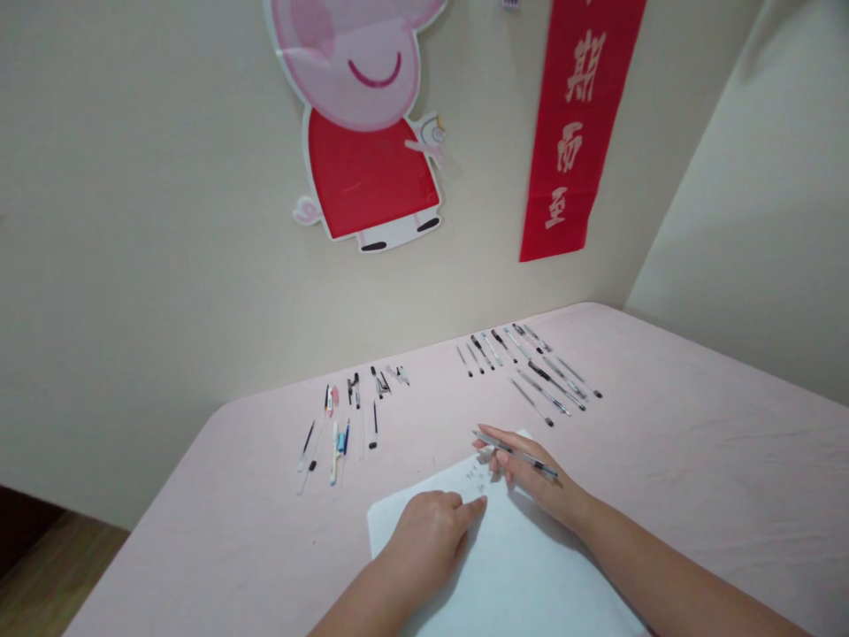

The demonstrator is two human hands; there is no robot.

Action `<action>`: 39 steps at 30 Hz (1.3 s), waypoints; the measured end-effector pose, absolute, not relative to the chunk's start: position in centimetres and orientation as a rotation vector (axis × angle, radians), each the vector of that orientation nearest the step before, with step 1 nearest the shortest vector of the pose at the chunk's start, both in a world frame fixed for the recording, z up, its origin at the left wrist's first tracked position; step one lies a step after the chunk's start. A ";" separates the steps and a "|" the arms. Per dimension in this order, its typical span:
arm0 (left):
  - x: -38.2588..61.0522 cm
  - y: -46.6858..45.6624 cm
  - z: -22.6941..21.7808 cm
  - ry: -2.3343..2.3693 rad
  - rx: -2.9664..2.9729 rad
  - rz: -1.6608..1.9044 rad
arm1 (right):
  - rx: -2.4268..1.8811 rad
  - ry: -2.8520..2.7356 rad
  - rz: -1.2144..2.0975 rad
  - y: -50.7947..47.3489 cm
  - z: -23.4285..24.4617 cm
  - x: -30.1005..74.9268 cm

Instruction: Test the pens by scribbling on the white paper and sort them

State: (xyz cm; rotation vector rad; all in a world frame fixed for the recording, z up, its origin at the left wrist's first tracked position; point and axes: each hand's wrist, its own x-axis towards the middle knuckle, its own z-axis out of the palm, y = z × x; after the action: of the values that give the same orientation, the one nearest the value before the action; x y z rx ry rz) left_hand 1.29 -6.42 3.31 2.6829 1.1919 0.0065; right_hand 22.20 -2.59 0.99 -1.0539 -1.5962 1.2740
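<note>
Paper point(510, 566) is lying flat on the cloth-covered table point(232, 531) in the head view, its upper part bearing a few small handwritten marks point(472, 475). The right hand point(534, 478) is grasping a slim, clear-barrelled pen point(539, 465) above the sheet's top edge, fingers closing around the barrel while one end is projecting past the fingertips and the other is lying over the back of the thumb side. The left hand point(431, 535) is resting on the sheet, index finger stretching toward the marks; it is showing nothing held, and how tightly the other fingers are curling cannot be told.

The pen is probably feeling light and stiff, with a smooth plastic barrel that could be slipping or rolling in a loose hold; gripping low, just behind the point, would likely be giving the best control. The paper is looking thin and easily creased, so flat fingertips would be serving it better than a pinch. Farther off, more pens point(540, 372) are lying to the right, and pen parts point(335, 451) are lying in groups to the left.
</note>
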 end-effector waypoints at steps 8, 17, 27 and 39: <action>1.3 -6.6 3.7 1.206 2.690 0.004 | -1.213 -1.590 0.887 -2.1 1.8 22.4; 1.2 -6.6 3.3 1.203 2.697 0.050 | -1.205 -1.559 0.990 -1.3 1.6 23.3; 1.3 -6.6 3.7 1.212 2.684 0.037 | -1.314 -1.753 0.666 2.0 1.1 25.3; 1.4 -6.1 3.5 1.204 2.665 -0.037 | -1.909 -2.279 0.002 4.8 2.4 23.8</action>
State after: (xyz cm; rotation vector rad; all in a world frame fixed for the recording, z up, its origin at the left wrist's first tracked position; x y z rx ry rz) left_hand 1.44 -6.13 3.47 2.6652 1.2043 -0.0366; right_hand 23.79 4.82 2.43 -1.9088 -2.2794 0.0023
